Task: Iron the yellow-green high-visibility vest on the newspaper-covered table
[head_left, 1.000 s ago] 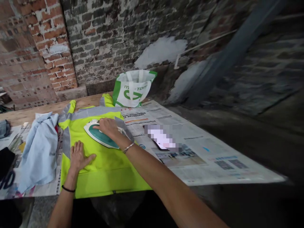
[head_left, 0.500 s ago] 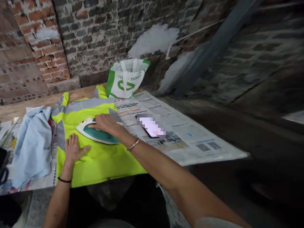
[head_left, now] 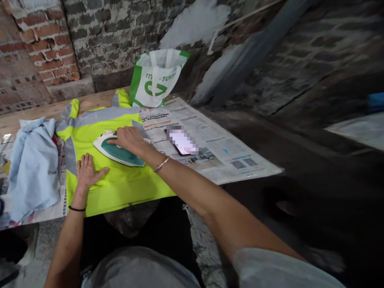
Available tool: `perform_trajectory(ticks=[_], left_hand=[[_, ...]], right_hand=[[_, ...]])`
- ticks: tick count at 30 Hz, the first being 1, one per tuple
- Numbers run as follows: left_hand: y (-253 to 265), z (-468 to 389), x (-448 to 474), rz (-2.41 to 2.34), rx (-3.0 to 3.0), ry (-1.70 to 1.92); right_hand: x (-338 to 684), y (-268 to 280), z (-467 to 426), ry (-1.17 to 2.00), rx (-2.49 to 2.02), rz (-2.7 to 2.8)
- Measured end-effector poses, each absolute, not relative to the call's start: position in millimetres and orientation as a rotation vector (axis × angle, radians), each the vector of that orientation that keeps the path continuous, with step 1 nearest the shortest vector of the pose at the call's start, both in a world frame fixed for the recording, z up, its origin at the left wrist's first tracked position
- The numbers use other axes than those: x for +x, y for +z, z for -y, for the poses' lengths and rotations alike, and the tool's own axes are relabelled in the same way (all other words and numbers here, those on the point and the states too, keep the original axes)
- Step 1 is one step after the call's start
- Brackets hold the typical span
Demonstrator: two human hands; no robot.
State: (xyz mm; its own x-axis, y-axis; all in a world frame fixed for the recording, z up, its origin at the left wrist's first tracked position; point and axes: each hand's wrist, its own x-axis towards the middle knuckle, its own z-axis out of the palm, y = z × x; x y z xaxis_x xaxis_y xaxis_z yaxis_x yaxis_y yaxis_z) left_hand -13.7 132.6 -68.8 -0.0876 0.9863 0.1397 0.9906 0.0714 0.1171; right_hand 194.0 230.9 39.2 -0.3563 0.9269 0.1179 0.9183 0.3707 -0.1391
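Left hand [head_left: 88, 173]: flat on the yellow garment [head_left: 117, 193], fingers spread, thumb toward the iron [head_left: 117, 152]; unmoved on the cloth. Iron: lying on the garment, tip leftward, slid slightly hemward this past second, so lower cloth now sits beneath it. Right hand [head_left: 130, 139]: wrapped round its handle, forearm slanting in.

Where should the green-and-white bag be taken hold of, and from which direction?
Probably best by its white straps, coming down from above. The bag stands upright with its mouth open upward, the straps show across that mouth, and its sides look thin, so they would likely fold if squeezed.
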Motion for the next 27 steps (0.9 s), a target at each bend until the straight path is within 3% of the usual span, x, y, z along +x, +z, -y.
perform_trajectory(ticks=[13, 27], left_hand=[[-70.1, -132.9, -13.8, 2.288, -2.111, -0.294], [-62.6, -127.9, -12.7, 2.267, -2.097, -0.270]], right_hand=[[208.5, 40.5, -233.1, 0.144, -1.576, 2.642], [177.5, 48.4, -256.4, 0.095, -1.670, 2.433]])
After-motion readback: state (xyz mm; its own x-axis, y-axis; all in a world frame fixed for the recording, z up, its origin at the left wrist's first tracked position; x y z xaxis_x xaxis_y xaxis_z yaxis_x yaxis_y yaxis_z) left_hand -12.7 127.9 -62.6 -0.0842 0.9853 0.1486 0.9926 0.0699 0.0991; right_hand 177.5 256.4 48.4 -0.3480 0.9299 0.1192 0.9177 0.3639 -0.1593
